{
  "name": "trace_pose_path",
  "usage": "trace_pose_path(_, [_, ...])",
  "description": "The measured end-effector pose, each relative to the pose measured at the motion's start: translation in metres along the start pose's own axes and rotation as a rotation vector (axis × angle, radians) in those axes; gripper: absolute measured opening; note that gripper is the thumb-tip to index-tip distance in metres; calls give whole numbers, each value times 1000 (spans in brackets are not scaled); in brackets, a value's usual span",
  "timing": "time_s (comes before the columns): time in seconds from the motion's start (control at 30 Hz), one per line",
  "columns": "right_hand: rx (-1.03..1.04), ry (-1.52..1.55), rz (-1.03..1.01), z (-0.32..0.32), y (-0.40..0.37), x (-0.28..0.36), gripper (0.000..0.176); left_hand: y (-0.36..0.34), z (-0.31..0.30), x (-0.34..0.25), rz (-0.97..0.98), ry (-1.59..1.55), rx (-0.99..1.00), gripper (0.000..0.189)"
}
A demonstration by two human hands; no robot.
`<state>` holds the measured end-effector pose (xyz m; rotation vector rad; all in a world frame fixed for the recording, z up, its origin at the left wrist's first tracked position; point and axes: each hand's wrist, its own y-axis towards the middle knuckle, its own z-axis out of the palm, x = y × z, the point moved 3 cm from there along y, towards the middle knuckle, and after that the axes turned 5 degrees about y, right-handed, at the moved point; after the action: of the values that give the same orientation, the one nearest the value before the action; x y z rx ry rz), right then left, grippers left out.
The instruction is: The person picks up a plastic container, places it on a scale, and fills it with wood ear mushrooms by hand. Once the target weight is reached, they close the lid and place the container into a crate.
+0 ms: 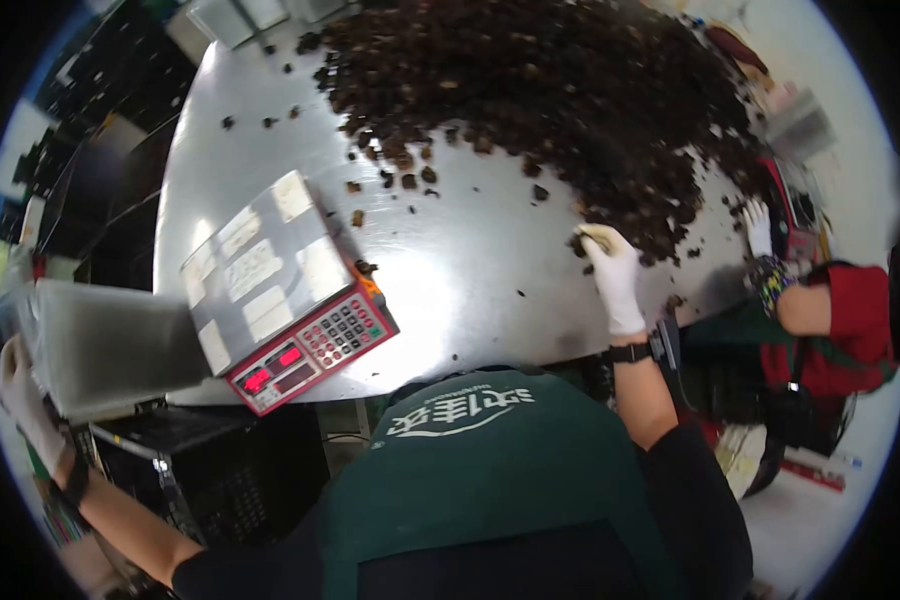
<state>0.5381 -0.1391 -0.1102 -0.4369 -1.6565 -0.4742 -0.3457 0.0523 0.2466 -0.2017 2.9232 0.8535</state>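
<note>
At the far left, my left hand (28, 395), in a white glove, grips the outer edge of a translucent plastic container (120, 345), which hangs beside the scale. My right hand (610, 272), also gloved in white, is over the steel table (470, 260) at the lower edge of a big heap of dark dried pieces (590, 100). Its thumb and fingertips are pinched together on a small dark piece (577, 242). Between the hands stands a red-framed digital scale (315, 350) with a taped metal platform (260, 265) and lit red digits.
A co-worker's gloved hand (758, 228) rests by the heap's right side, near a second red scale (802, 205). Black crates (120, 190) are stacked at the left. Another black crate (220, 480) is below the scale. Stray pieces (355, 188) lie around the heap.
</note>
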Motion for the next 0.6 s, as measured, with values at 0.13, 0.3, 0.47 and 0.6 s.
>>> trace_pose_path(0.13, [-27, 182, 122, 25, 3, 34, 18, -53, 1, -138, 118, -38, -139, 32])
trace_pose_path(0.3, [64, 300, 184, 36, 11, 10, 16, -166, 88, -318, 523, -122, 156, 13])
trace_pose_path(0.47, [107, 125, 267, 59, 1, -31, 15, -252, 183, -351, 563, -134, 465, 4])
trace_pose_path(0.6, [87, -299, 139, 77, 4, -13, 13, -264, 178, -374, 512, -144, 551, 25])
